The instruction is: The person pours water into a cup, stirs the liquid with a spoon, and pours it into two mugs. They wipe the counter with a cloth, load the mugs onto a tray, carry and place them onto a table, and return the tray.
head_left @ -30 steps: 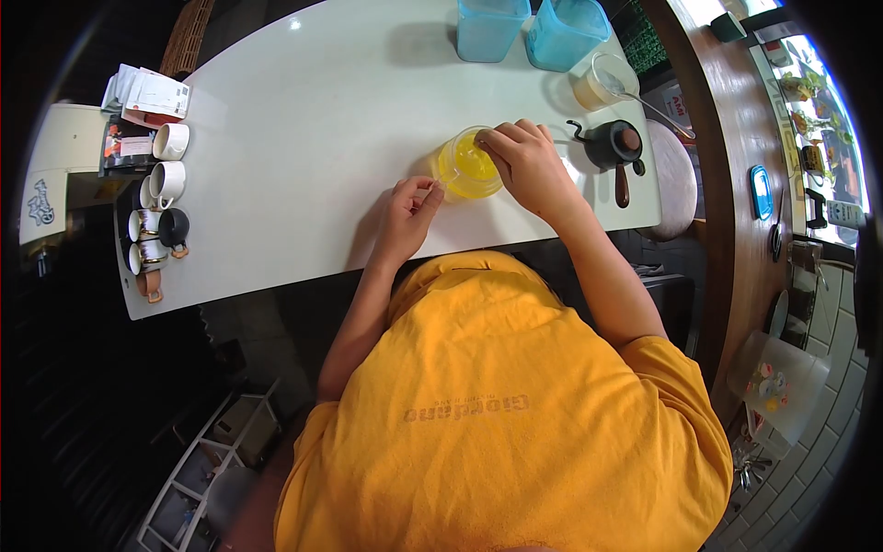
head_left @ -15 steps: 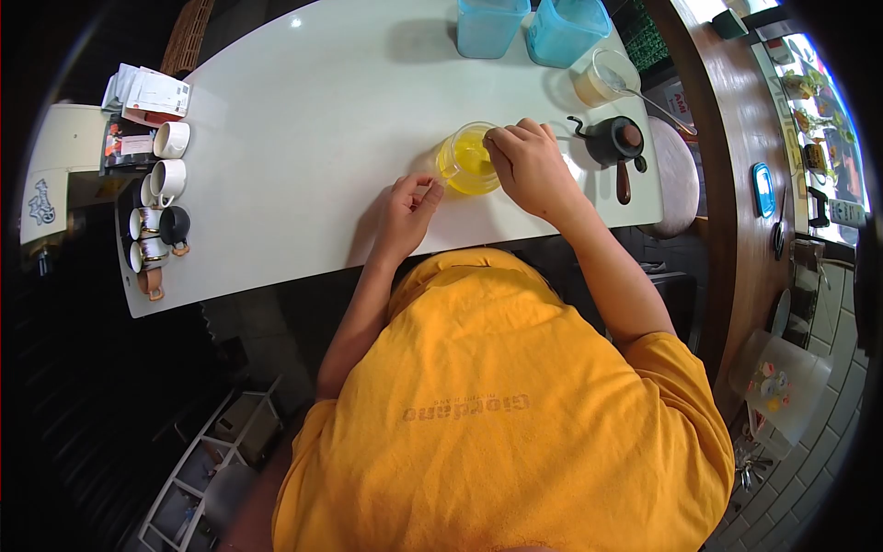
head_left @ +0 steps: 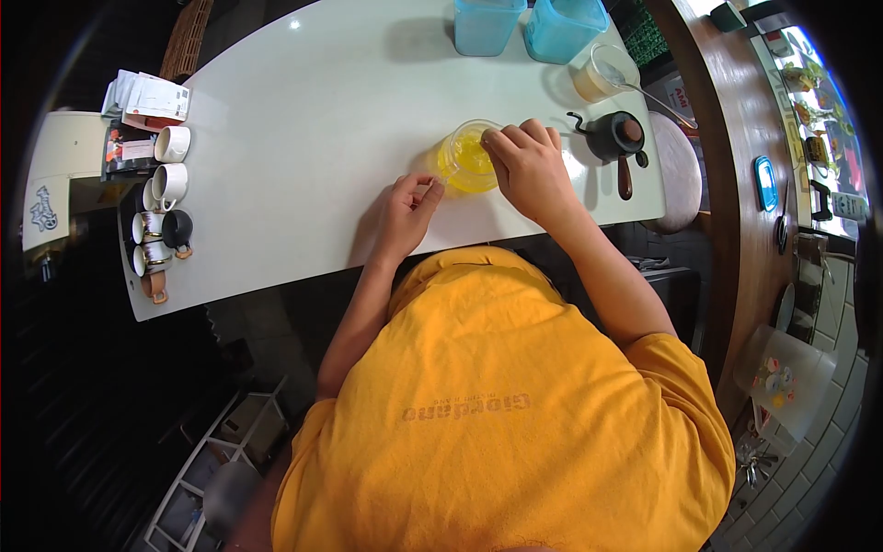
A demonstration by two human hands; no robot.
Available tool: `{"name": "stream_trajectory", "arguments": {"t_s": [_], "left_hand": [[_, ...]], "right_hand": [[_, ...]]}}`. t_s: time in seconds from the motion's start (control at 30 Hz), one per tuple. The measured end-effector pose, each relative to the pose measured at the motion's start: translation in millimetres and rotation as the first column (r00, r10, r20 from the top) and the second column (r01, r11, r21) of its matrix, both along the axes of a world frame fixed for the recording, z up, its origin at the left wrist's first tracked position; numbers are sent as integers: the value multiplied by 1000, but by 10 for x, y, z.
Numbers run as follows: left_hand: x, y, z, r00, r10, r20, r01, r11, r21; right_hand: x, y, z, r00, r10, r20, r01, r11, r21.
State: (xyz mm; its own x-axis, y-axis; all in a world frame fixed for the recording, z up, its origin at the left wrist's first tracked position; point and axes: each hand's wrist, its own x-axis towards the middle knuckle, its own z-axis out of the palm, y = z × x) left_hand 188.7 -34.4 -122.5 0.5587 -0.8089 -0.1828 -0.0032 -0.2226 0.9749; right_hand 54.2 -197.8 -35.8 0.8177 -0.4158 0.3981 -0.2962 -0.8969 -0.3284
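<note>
A clear round container (head_left: 471, 158) of yellow liquid stands on the white table (head_left: 303, 138). At its left side, the fingertips of my left hand (head_left: 407, 210) are closed on the container's small handle or edge. My right hand (head_left: 533, 173) is over the container's right rim, its fingers pinched together and pointing down. What those fingers hold is hidden behind them and too small to make out.
Two blue containers (head_left: 485, 28) and a cup with a spoon (head_left: 602, 75) stand at the back. A black kettle (head_left: 614, 138) is on the right. Several mugs (head_left: 169, 184) and some packets (head_left: 154, 99) line the left edge.
My right hand has shifted slightly right and down over the container, its fingers still pinched. My left hand has stayed nearly still beside it.
</note>
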Motion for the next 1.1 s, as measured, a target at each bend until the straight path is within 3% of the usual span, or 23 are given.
{"name": "stream_trajectory", "arguments": {"t_s": [0.07,0.13,0.37,0.47,0.57,0.7,0.8,0.87,0.97,1.03,1.07,1.1], "left_hand": [[5,2,-2,1000,-5,7,5,1000,11],[10,0,-9,1000,-3,12,3,1000,12],[21,8,-16,1000,-3,-2,3,1000,-4],[38,22,-30,1000,-14,5,14,1000,-9],[21,20,50,995,-94,-30,95,995,30],[-24,13,30,994,-107,-29,107,994,-3],[-40,-15,80,994,-110,-19,110,994,-19],[-41,-40,98,994,-106,0,106,994,-33],[-38,-11,132,988,-128,86,130,991,-14],[-24,-27,244,984,-158,86,157,988,15],[-8,-36,262,982,-165,87,165,986,11],[14,-37,279,973,-210,98,204,977,67]], "right_hand": [[-14,12,17,999,-9,-33,10,1000,13],[-15,26,-31,998,-70,-6,70,982,174],[34,18,-148,982,-154,112,121,959,257],[-30,49,26,972,-131,194,106,985,136],[-205,93,377,939,-62,339,102,990,-102],[-472,171,504,842,-41,537,118,987,-110],[-554,201,80,844,-42,535,122,986,-114],[-588,238,-55,907,-47,419,97,990,-100],[-650,306,-40,871,-58,487,111,991,-79],[-652,276,-182,756,-213,620,134,976,172],[-683,281,-247,753,-216,621,141,976,169],[-719,269,-325,612,-428,665,173,893,416]]}}
